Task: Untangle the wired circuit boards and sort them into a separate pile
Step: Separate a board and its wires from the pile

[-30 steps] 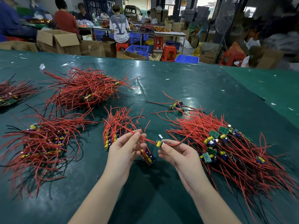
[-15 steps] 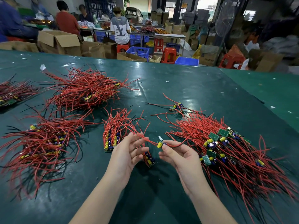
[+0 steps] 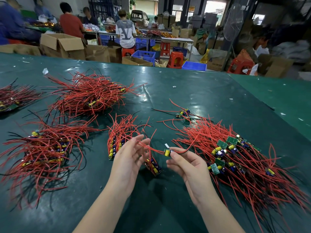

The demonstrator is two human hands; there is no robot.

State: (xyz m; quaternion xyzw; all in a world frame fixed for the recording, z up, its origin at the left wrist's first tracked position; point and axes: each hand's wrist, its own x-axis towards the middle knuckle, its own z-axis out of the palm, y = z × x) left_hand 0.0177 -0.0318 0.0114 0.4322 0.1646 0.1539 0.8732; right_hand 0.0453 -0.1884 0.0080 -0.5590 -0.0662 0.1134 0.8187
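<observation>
The right hand (image 3: 188, 167) pinches a board (image 3: 167, 152) in its grip, above the bench (image 3: 210, 98); the left hand (image 3: 129, 157) is spread, its fingers (image 3: 143, 142) touching the board's red wire (image 3: 151, 148); tangled pile (image 3: 244, 158) just right, sorted pile (image 3: 121, 140) just left; bare bench lies between the forearms.

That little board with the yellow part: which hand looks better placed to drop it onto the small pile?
Probably the left hand. It hovers right beside the small pile, fingers open and touching the board's red wire. The right hand pinches the board, farther from that pile.
</observation>
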